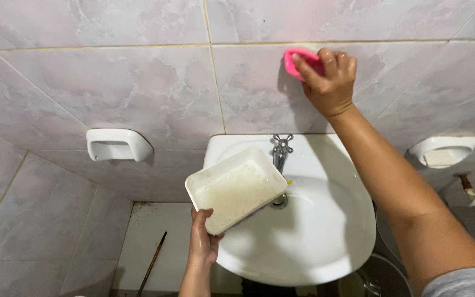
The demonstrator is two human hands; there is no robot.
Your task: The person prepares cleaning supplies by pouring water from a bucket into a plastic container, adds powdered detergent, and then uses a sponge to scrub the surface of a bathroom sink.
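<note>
Your right hand (330, 77) closes around a pink scrubber (298, 61) pressed flat against the marbled wall tile (155, 93) above the tap (281, 149), while your left hand (203, 242) grips a white tub (235, 188) of milky liquid level over the white sink (325, 231), keeping drips in the bowl.
</note>
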